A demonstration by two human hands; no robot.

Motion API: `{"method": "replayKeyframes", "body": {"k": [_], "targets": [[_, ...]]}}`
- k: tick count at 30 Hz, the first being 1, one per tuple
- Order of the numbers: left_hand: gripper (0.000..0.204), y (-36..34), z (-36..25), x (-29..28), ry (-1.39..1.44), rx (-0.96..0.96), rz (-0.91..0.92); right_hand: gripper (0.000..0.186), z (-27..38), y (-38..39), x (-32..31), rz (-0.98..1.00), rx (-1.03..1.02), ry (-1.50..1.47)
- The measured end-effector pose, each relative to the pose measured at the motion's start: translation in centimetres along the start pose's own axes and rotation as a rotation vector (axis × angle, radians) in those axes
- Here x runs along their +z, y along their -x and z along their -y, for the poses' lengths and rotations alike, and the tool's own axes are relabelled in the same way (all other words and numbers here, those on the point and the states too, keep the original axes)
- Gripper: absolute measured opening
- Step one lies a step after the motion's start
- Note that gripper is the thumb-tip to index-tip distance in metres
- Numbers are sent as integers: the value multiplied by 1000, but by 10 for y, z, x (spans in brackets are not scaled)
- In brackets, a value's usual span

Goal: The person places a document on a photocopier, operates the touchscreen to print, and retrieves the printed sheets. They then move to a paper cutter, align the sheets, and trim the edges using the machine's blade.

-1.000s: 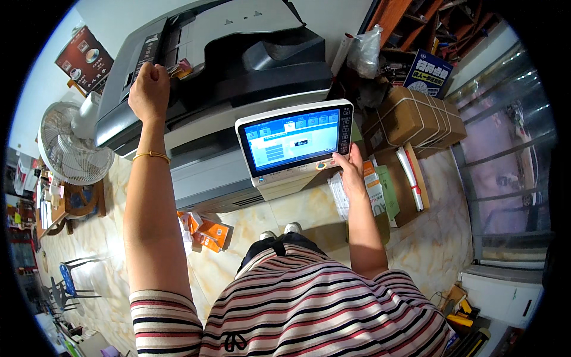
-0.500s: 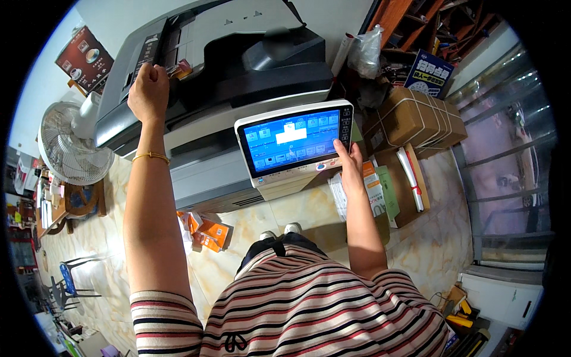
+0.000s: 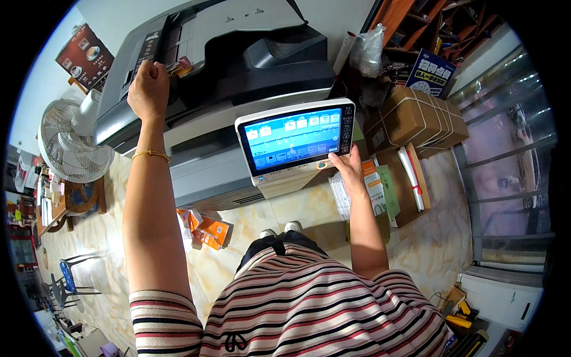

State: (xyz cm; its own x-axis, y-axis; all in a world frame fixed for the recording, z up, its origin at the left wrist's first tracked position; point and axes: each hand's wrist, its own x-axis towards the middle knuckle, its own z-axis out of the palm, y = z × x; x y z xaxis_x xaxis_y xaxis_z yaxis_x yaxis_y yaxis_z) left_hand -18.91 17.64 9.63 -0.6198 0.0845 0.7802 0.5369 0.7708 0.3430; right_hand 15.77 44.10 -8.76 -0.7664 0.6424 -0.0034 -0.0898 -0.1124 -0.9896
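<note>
A large dark grey and white copier (image 3: 267, 83) fills the upper middle. My left hand (image 3: 148, 89) is closed in a fist, resting on the copier's top near its left side, with nothing seen in it. Just right of the fist lies a small brownish object (image 3: 181, 66) I cannot make out. At the copier's front, a white-framed touchscreen panel (image 3: 297, 140) is tilted toward me, lit with blue and white icons. My right hand (image 3: 352, 172) grips its lower right corner, thumb on the front; the other fingers are mostly hidden behind.
A white fan (image 3: 74, 143) stands left of the copier. Orange packets (image 3: 208, 229) lie on the floor below it. To the right are a tied cardboard box (image 3: 419, 119), paper packs (image 3: 375, 193) and an open carton with a white roll (image 3: 410, 181). Shelves (image 3: 428, 30) rise at upper right.
My right thumb has slid down from the screen's right side to the panel's lower corner. A white pop-up box has gone from the screen, which shows a lighter layout. My left fist stays put.
</note>
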Motion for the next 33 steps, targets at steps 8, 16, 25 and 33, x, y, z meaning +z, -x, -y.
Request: {"method": "replayKeyframes", "body": {"k": [8,16,25,33], "targets": [[33,0,1,1,16,8,-14,63,1,1,0,22,-12,10],[33,0,0,0,1,-7,1,69,0,4,-3,64,-58,104],[33,0,2,1,18,-23,12,78,-1,8,-10,103,-113,359],[33,0,2,1,23,-35,37,80,-2,9,-9,82,-119,348]]}}
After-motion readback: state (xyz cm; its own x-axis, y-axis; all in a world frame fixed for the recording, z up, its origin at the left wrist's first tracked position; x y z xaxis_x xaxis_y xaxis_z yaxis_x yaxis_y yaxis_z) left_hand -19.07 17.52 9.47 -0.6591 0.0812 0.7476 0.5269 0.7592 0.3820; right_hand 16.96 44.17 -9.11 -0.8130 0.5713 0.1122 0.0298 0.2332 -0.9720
